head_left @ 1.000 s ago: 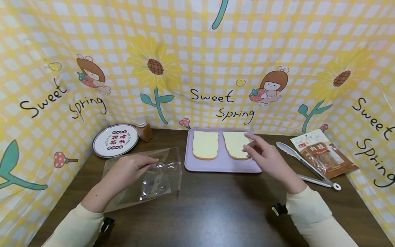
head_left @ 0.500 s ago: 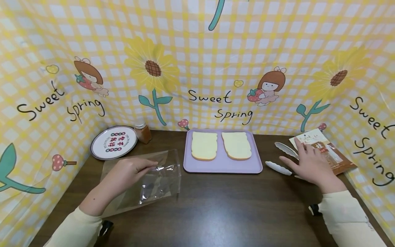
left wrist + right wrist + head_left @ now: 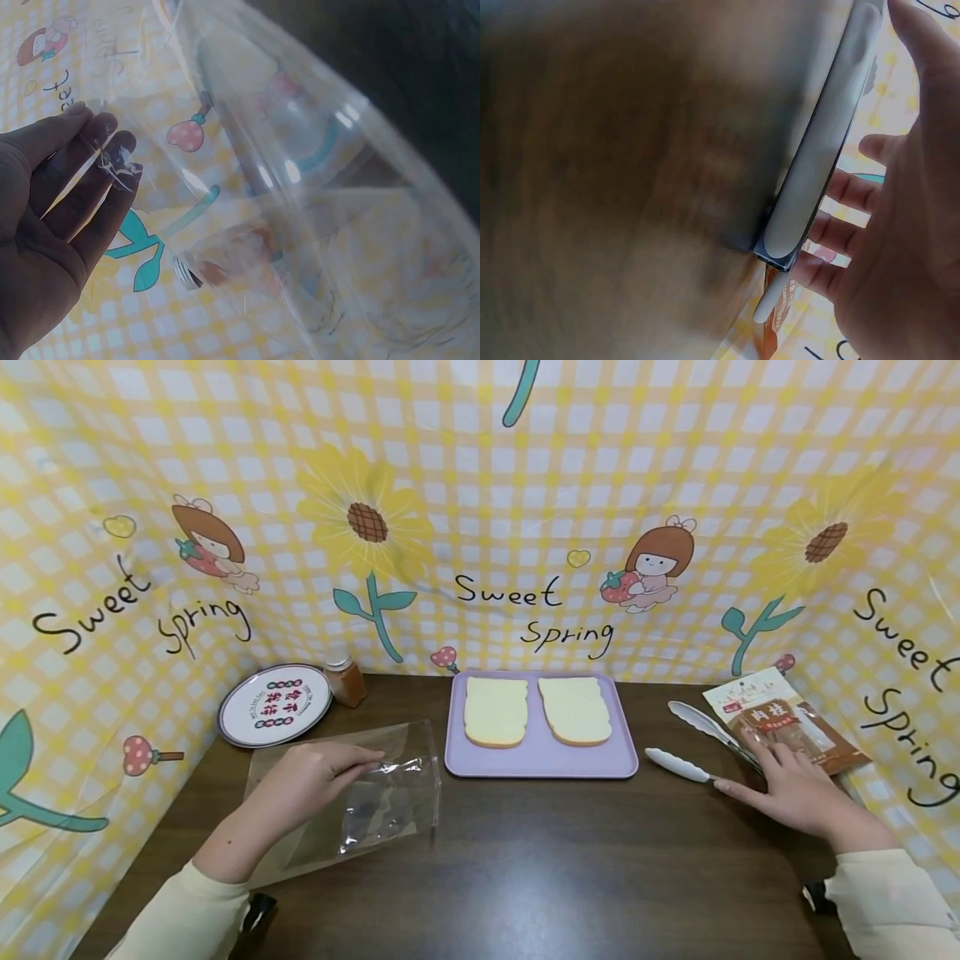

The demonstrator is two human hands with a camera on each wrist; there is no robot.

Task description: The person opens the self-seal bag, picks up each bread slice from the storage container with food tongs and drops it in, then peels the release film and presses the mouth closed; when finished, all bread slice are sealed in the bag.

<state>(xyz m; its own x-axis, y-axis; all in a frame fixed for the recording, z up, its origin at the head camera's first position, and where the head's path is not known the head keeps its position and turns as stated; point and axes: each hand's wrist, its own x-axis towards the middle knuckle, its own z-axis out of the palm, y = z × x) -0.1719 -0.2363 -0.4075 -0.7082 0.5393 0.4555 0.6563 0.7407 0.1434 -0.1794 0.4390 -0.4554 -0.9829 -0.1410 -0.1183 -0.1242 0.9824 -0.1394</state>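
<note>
While left hand (image 3: 315, 774) pinches bag (image 3: 390, 806) left of tray (image 3: 540, 765), likely holding film up, right hand (image 3: 801, 791) spread over tongs (image 3: 678, 765) right of tray.

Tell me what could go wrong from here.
The left hand pinches a clear, limp plastic bag near a round white plate; a careless swing might nudge the plate. The right hand spreads over open silver metal tongs lying close to a brown-and-white plastic packet, which they could drag.

Colourless bag (image 3: 393, 806), white-tipped tongs (image 3: 678, 766), brown-and-white packet (image 3: 806, 727), lilac tray (image 3: 540, 765), yellow-checked cloth (image 3: 487, 485) (sunflower-patterned)
</note>
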